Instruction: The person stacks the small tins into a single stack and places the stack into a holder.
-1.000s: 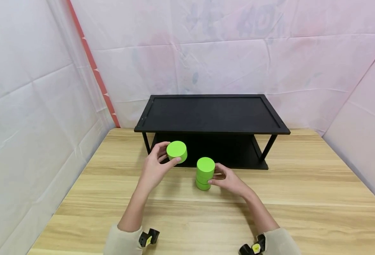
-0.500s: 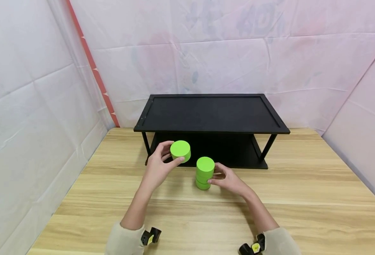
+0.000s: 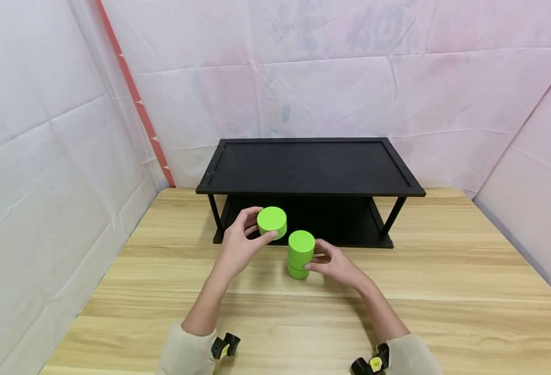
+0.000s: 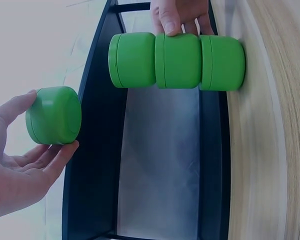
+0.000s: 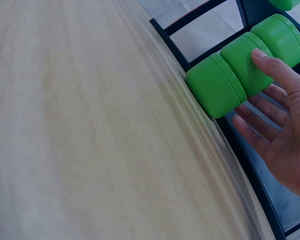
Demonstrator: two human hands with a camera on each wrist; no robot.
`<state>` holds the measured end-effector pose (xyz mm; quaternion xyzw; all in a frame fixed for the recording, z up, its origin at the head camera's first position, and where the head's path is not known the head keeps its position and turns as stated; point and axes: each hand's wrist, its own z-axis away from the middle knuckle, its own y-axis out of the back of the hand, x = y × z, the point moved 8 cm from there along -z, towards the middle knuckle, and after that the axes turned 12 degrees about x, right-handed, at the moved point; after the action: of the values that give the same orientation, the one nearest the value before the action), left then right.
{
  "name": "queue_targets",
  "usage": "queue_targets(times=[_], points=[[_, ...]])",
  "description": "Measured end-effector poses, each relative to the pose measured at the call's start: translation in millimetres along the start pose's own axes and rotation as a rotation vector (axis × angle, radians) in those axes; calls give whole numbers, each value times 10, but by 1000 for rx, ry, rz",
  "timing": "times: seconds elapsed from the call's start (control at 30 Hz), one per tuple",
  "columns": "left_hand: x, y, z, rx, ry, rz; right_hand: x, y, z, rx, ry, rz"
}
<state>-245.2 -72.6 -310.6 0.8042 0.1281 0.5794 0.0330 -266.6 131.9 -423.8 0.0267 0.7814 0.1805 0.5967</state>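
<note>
My left hand (image 3: 239, 245) pinches a short round green tin (image 3: 272, 221) between thumb and fingers. It holds this tin in the air, left of and higher than a stack of three matching green tins (image 3: 300, 255). The stack stands upright on the table. In the left wrist view, a lid seam shows on the held tin (image 4: 54, 115), and a gap parts it from the stack (image 4: 177, 61). My right hand (image 3: 335, 264) grips the stack from the right. Its thumb lies on the middle tin (image 5: 245, 62) in the right wrist view, with the fingers partly hidden behind.
Just behind the stack stands a black two-tier rack (image 3: 308, 166), its lower shelf (image 3: 341, 224) close to the tabletop. The wooden table (image 3: 163, 297) stretches out in front and to both sides. White sheeting (image 3: 322, 94) hangs at the back and sides.
My left hand has carried its green tin steadily to the right, nearer the stack. The right hand and the stack have stayed in place.
</note>
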Motion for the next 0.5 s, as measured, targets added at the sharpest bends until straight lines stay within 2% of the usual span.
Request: queue_targets(times=[0.5], points=[[-6, -137, 12, -36, -1, -13, 6, 1, 3, -3, -2, 5]])
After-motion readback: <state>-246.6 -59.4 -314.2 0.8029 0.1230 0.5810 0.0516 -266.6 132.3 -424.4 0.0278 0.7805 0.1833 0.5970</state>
